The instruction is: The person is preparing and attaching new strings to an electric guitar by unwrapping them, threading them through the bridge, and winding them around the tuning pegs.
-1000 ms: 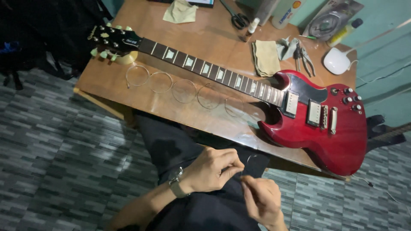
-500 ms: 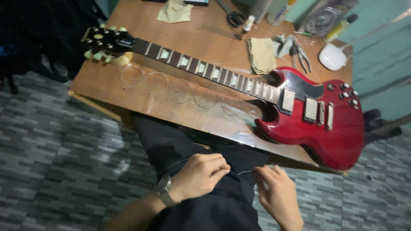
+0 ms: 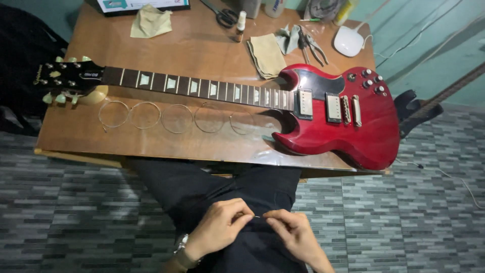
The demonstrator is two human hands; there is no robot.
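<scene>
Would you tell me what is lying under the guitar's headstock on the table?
A pale rounded pad peeks out beneath the headstock, resting on the wooden table. Most of it is covered by the headstock, so its full shape cannot be seen.

Guitar: guitar [image 3: 313,111] lies across the desk [image 3: 151,144] — headstock at frame left, body at right.
Coils: five string coils [image 3: 177,119] in a row just below the neck.
Tools: scissors [image 3: 225,15], cloths, pliers [image 3: 313,45] along the upper edge.
Hands: left hand [image 3: 217,227] and right hand [image 3: 290,232] at bottom centre, over the lap — fingers meeting.
</scene>
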